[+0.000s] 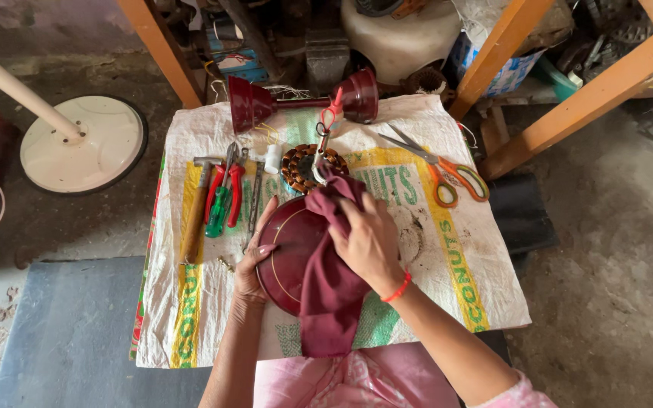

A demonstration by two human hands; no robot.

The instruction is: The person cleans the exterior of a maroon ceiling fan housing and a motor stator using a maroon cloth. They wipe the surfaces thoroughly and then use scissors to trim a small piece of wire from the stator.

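My left hand (254,261) grips the left rim of a round maroon metal cover (287,245), held tilted over a white woven sack (485,279) spread on the floor. My right hand (368,242), with a red bracelet at the wrist, presses a maroon cloth (330,298) against the face of the cover. The cloth hangs down over the cover's right half and hides it. Just beyond the cover lies a copper-wound motor coil (302,165).
On the sack lie a hammer (196,208), pliers with red handles (224,189), a green screwdriver (218,211), orange-handled scissors (444,170) and a maroon dumbbell-shaped housing (304,102). A white round fan base (92,143) stands at the left. Orange wooden legs (591,98) rise at the back.
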